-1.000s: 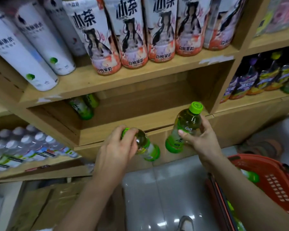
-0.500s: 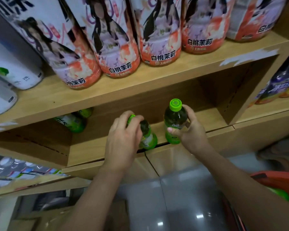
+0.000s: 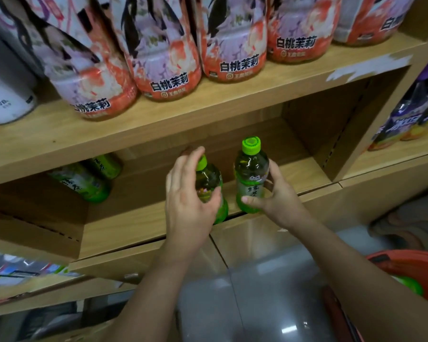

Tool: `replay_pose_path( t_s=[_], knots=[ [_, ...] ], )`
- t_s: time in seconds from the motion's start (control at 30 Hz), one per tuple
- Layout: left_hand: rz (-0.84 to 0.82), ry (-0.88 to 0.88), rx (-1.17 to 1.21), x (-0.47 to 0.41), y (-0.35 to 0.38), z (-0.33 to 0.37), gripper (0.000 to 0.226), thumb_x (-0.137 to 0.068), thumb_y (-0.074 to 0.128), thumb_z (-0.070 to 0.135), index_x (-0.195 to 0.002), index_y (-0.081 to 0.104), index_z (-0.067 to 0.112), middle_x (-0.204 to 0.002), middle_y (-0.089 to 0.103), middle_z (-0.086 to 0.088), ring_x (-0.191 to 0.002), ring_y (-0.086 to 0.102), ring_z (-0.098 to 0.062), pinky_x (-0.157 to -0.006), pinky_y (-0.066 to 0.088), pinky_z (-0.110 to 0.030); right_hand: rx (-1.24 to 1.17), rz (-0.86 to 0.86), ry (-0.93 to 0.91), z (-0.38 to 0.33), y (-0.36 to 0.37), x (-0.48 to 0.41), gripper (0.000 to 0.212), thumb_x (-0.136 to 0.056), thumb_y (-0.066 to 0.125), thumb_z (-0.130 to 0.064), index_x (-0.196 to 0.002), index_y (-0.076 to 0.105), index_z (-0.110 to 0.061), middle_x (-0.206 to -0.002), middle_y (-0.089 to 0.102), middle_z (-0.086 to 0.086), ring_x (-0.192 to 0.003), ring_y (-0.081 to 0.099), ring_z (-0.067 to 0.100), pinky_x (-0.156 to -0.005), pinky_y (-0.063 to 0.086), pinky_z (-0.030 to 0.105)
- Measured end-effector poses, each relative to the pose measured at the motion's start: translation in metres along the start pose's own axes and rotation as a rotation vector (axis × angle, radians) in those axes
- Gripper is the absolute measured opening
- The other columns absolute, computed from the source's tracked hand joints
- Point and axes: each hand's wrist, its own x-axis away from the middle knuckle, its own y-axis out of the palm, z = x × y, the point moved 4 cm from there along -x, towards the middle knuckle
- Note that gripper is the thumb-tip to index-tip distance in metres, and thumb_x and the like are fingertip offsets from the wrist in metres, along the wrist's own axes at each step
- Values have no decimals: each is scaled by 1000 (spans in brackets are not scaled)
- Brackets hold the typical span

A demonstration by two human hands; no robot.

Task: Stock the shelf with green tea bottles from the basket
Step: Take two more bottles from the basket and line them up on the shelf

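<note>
Two green tea bottles with lime caps stand at the front edge of the wooden middle shelf [image 3: 139,225]. My left hand [image 3: 188,203] wraps the left bottle [image 3: 211,183], fingers over its cap and shoulder. My right hand [image 3: 274,196] holds the right bottle [image 3: 251,174] by its label, thumb in front. Both bottles are upright and rest near the shelf lip. Two more green tea bottles [image 3: 84,181] stand deep at the left back of the same shelf. The red basket [image 3: 410,265] sits at the lower right, with a green bottle cap [image 3: 410,286] showing inside.
Large peach-jasmine tea bottles [image 3: 163,58] line the shelf above, white bottles [image 3: 5,95] to their left. Purple drink bottles [image 3: 410,114] fill the right bay beyond a wooden divider [image 3: 371,119]. Water bottles [image 3: 17,270] lie on the lower left shelf. Glossy floor lies below.
Both hands carried their bottles up and forward from in front of the shelf face onto the middle shelf's front edge. The camera moved closer to the shelf.
</note>
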Motion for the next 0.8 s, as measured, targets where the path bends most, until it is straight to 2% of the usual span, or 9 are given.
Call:
replay_pose_path(
  t_s=[0.1, 0.17, 0.23, 0.3, 0.4, 0.53, 0.57, 0.67, 0.8],
  knots=[
    [44, -126, 133, 21, 14, -22, 102, -67, 83, 19, -146, 21, 34, -142, 32, 12, -131, 25, 1, -107, 20, -11, 40, 33, -17, 16, 9, 1, 103, -69, 82, -7, -148, 20, -32, -133, 51, -12, -126, 48, 10, -107, 39, 34],
    [40, -243, 173, 39, 34, -44, 113, -60, 88, 23, -146, 16, 36, -146, 34, 5, -135, 28, -7, -111, 26, -25, 82, 88, -65, 23, 12, -1, 98, -71, 81, -6, -147, 24, -26, -133, 55, -8, -122, 50, 8, -103, 39, 26],
    [26, -304, 160, 51, 56, -66, 117, -54, 91, 28, -148, 20, 28, -141, 41, -3, -132, 38, -18, -109, 33, -32, 113, 141, -138, 31, 14, -8, 92, -70, 83, -11, -144, 30, -22, -136, 57, -1, -125, 53, 13, -106, 42, 33],
    [14, -322, 172, 55, 73, -80, 113, -54, 91, 30, -146, 24, 25, -136, 48, 0, -127, 45, -18, -101, 37, -25, 106, 146, -186, 39, 16, -17, 90, -68, 85, -16, -141, 34, -21, -135, 58, 3, -125, 54, 17, -106, 43, 40],
    [9, -309, 192, 52, 83, -95, 101, -58, 88, 31, -140, 29, 29, -124, 59, 6, -114, 56, -13, -85, 40, -18, 79, 111, -251, 43, 21, -31, 89, -64, 87, -26, -138, 38, -20, -132, 58, 2, -121, 55, 15, -104, 46, 39],
    [-83, -273, 241, 39, 84, -118, 81, -62, 84, 30, -129, 39, 28, -107, 61, 17, -101, 59, -4, -86, 45, -21, 70, 49, -358, 49, 32, -45, 89, -55, 79, -58, -132, 49, -26, -128, 60, -3, -116, 59, 13, -99, 50, 40],
    [-102, -250, 234, 34, 85, -125, 74, -59, 82, 35, -123, 44, 28, -105, 63, 19, -100, 61, -4, -87, 48, -24, 49, 35, -390, 51, 36, -48, 84, -57, 80, -57, -129, 51, -25, -126, 61, -4, -115, 59, 12, -98, 51, 38],
    [-103, -208, 206, 26, 92, -141, 62, -55, 68, 46, -112, 50, 31, -102, 68, 14, -97, 64, -6, -91, 51, -33, -10, 58, -488, 59, 46, -51, 57, -72, 77, -35, -122, 53, -26, -118, 64, -10, -112, 61, 6, -98, 51, 30],
    [-81, -129, 91, 28, 101, -143, 55, -68, 73, 43, -114, 49, 23, -108, 61, 6, -107, 57, -14, -86, 42, -24, 73, 174, -650, 64, 53, -47, 48, -82, 72, -21, -124, 50, -26, -112, 62, -14, -106, 62, 5, -97, 51, 31]
  ],
)
